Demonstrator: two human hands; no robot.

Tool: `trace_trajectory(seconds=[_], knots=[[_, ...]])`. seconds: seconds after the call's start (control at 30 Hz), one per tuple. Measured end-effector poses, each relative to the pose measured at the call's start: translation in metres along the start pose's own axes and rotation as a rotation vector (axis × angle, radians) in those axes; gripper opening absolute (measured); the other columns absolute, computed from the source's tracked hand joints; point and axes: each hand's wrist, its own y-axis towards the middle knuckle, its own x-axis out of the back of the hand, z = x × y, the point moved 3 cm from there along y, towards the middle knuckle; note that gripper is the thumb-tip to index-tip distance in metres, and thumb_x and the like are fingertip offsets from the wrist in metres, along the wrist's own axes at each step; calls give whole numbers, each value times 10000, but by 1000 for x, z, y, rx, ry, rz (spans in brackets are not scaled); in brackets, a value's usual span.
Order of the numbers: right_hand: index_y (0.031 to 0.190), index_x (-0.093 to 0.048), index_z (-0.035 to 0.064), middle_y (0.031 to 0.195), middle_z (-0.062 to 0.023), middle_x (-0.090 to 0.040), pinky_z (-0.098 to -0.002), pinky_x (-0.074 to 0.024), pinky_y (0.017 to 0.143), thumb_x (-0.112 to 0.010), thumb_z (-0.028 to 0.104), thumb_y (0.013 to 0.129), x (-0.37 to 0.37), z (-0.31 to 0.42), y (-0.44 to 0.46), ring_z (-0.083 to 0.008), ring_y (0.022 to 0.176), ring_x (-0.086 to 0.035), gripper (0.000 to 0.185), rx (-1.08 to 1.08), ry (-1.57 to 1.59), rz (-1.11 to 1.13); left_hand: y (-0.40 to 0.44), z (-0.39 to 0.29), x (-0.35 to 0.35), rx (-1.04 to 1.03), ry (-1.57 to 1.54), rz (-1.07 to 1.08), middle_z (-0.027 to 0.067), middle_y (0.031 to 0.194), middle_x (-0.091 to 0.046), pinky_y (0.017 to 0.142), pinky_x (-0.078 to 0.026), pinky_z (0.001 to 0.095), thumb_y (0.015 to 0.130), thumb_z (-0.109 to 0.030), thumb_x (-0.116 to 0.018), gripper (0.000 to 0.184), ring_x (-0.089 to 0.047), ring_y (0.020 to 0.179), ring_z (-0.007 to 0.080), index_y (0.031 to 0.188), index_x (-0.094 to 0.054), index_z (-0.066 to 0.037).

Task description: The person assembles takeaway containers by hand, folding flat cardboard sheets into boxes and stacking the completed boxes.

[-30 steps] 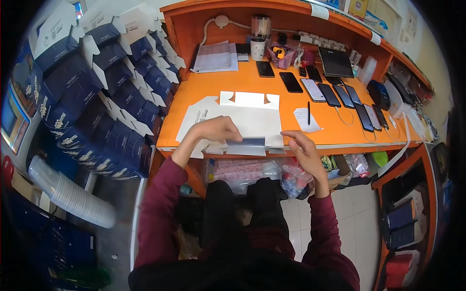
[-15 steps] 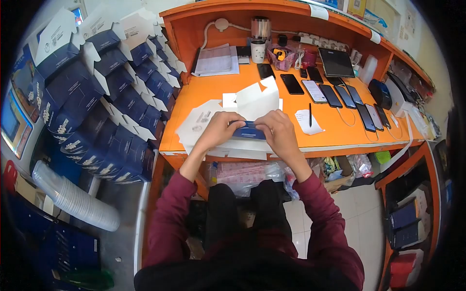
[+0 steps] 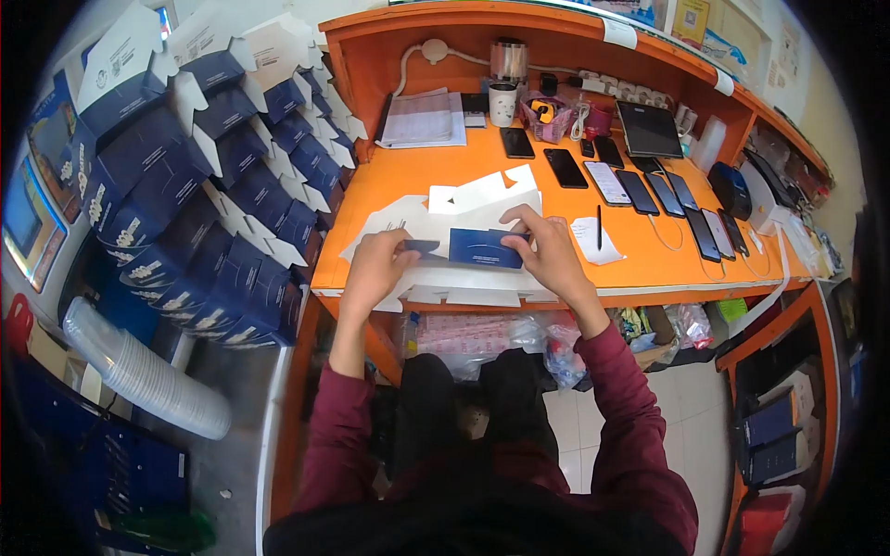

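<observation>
A partly folded cardboard box (image 3: 486, 248) lies at the front edge of the orange desk, white inside and dark blue with small print outside. My left hand (image 3: 375, 271) pinches a small blue flap (image 3: 423, 246) at its left side. At the right end of the blue panel, my right hand (image 3: 549, 252) grips the edge between thumb and fingers. A white panel (image 3: 484, 195) with cut-out tabs stands up behind. Under it are flat white cardboard sheets (image 3: 380, 219), partly covered by the box and my left hand.
Folded blue boxes (image 3: 148, 185) stand in tall stacks at left, above nested plastic cups (image 3: 148, 371). Several phones (image 3: 636, 193), some with cables, lie on the right of the desk (image 3: 371, 176). A paper note (image 3: 593, 243) with a pen is beside my right hand. Papers (image 3: 425, 120) lie at the back.
My hands have moved apart, the left going left to a side flap. More of the blue panel shows between them, and the white panel behind has tipped lower.
</observation>
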Motion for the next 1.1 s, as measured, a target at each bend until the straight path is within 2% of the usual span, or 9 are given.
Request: trace_trajectory(seconds=[0.17,0.3,0.5,0.6,0.8,0.83,0.93,1.03,1.1], knots=[[1147,-592,139,801,-36,-707,-376,-368,834,-726,116,902,-7,26,4,-243,740,-637,280,44,-74,-57,3,-37,8,32,-5,-250,98,721,-712,647,-485,384,791,-68,-785,313,-687,700,307,1059,-624,-69],[1140,-595,126,813,-40,-709,-370,-369,821,-720,111,904,-19,39,4,-248,745,-630,266,199,-71,-108,3,-77,4,-125,402,-224,67,720,-692,762,-473,430,772,-61,-774,299,-664,769,312,1012,-598,-87],[1167,-594,120,846,-54,-703,-371,-377,805,-705,107,913,-11,43,2,-261,799,-623,277,195,26,-69,5,-75,6,-245,343,-248,37,693,-688,765,-475,428,777,-63,-764,282,-670,748,297,1007,-603,-92],[1175,-604,116,842,-46,-711,-362,-381,799,-708,105,912,-17,48,1,-249,796,-612,283,287,-16,-71,13,-62,6,-114,144,-66,44,710,-683,775,-477,423,788,-64,-761,258,-670,768,296,996,-610,-86],[1212,-583,117,861,-79,-689,-404,-431,777,-702,100,912,-12,47,6,-272,861,-653,323,146,42,-118,1,-83,3,-218,301,-196,81,975,-726,796,-483,439,775,-77,-787,285,-647,927,299,1007,-622,-66],[1215,-582,114,873,-81,-692,-414,-446,781,-703,98,912,-11,43,7,-280,876,-656,326,102,92,-121,-5,-89,4,-166,171,-180,121,1183,-688,941,-480,442,751,-63,-797,438,-630,1076,318,1158,-634,-55],[1276,-567,90,982,-114,-696,-430,-479,847,-716,124,919,-12,46,6,-304,939,-668,388,-16,327,-135,-16,-108,-7,-365,300,-360,181,1287,-608,1093,-436,460,783,-69,-734,574,-567,1257,335,1328,-564,-5],[1401,-470,57,1142,-146,-667,-422,-512,877,-752,195,918,-7,52,5,-322,979,-676,576,84,203,-284,-14,-83,-24,-375,287,-388,173,1342,-583,1136,-423,494,763,-63,-738,670,-523,1329,369,1395,-530,13],[1452,-390,20,1224,-154,-627,-411,-535,874,-769,247,915,-3,50,3,-322,1003,-674,695,-86,188,-575,-12,-72,-25,-422,220,-462,168,1347,-585,1113,-447,506,761,-58,-753,662,-527,1326,374,1384,-539,8]])
